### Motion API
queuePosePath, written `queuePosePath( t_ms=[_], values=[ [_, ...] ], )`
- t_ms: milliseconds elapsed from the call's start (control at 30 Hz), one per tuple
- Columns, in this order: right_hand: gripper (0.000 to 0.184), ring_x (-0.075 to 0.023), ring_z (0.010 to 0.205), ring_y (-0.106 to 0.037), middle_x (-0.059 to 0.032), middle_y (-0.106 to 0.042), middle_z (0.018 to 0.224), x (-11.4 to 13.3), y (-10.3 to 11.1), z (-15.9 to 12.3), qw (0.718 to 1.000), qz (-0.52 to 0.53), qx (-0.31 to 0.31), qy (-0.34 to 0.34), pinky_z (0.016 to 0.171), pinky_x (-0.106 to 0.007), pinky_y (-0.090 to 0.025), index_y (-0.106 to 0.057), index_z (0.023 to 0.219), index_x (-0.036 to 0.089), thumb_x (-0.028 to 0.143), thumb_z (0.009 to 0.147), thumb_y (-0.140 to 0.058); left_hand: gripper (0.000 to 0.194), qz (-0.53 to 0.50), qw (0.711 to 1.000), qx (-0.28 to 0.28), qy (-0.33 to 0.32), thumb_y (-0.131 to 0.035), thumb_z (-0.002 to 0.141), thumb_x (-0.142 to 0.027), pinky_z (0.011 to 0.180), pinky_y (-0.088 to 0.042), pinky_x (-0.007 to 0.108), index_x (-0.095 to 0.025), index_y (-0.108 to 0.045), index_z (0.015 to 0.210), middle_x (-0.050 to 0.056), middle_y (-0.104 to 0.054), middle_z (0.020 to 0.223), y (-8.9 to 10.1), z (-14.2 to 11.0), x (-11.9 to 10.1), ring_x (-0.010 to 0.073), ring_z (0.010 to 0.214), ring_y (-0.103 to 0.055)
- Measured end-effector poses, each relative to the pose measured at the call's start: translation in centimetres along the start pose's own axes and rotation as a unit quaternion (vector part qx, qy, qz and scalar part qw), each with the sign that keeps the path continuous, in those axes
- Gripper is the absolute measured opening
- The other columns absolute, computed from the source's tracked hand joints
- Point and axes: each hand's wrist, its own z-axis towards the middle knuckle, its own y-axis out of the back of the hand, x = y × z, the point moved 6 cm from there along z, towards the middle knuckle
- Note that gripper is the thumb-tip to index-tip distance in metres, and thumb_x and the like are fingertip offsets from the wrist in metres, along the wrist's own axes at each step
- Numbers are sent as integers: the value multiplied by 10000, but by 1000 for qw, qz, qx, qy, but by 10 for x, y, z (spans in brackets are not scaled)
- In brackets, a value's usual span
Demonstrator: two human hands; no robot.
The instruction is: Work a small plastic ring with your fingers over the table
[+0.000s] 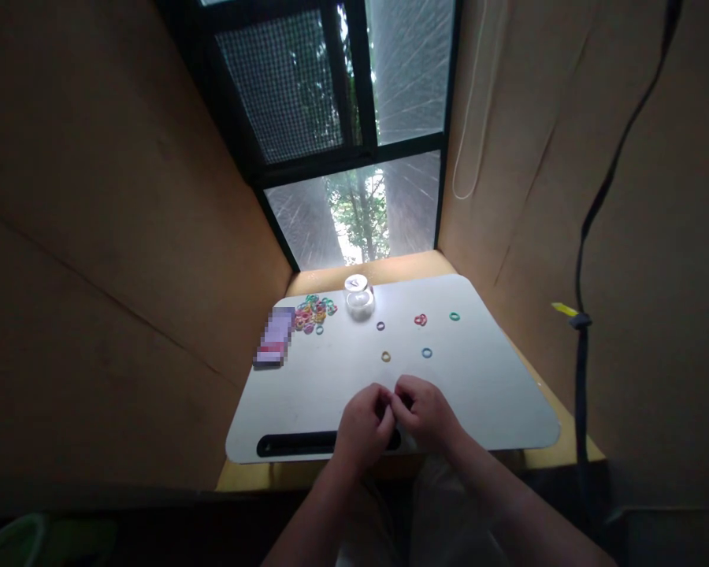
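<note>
My left hand [363, 425] and my right hand [425, 411] meet fingertip to fingertip over the near edge of the white lap desk [478, 394]. Both are curled closed around something small that I cannot make out. Single small rings lie beyond them on the desk: a yellow ring [386, 357], a blue ring [427, 353], a purple ring [380, 325], a red ring [420, 320] and a green ring [454, 316]. A pile of several coloured rings [314, 313] sits at the far left. A small clear glass jar [359, 297] stands at the far middle.
A blurred purple box [275, 337] lies at the desk's left edge. A dark slot [295, 444] runs along the near edge. Brown board walls close in left and right, a window is ahead, and a black cable [584, 236] hangs on the right.
</note>
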Motion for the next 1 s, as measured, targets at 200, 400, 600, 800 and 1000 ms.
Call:
queuePosePath(
  t_ms=[200,400,600,800,1000],
  values=[
    [186,-122,593,-442,5,-552,644,-1,0,1,1000,11,6,-1,566,-247,-308,-514,666,201,257,843,-515,122,-24,1000,-3,4,-507,863,-248,681,-418,266,-202,-616,893,18,-638,818,3,3,0,146,731,-561],
    [178,-128,609,-463,4,-563,661,-3,-3,1,1000,4,9,3,580,-246,-317,-526,695,201,269,858,-510,120,-32,999,-13,4,-525,857,-259,644,-403,257,-198,-627,880,8,-627,784,3,3,2,133,686,-537],
    [162,-126,609,-468,11,-567,663,0,-2,-1,1000,-1,1,15,582,-240,-321,-531,696,200,259,846,-518,107,-23,999,-21,3,-525,848,-259,649,-396,252,-193,-609,842,3,-615,767,2,1,4,134,688,-534],
    [102,-117,592,-465,23,-545,642,4,0,-4,1000,-4,-5,28,565,-229,-307,-521,689,195,199,791,-523,78,-24,999,-33,-11,-531,825,-222,651,-392,246,-192,-602,813,-8,-617,756,3,-1,3,131,694,-544],
    [97,-116,579,-454,29,-529,620,3,-3,-6,999,-19,-14,29,554,-226,-292,-513,680,193,195,776,-511,80,-12,999,-47,-18,-523,833,-226,661,-388,248,-190,-592,813,-5,-624,775,3,-3,5,134,714,-551]
  ],
)
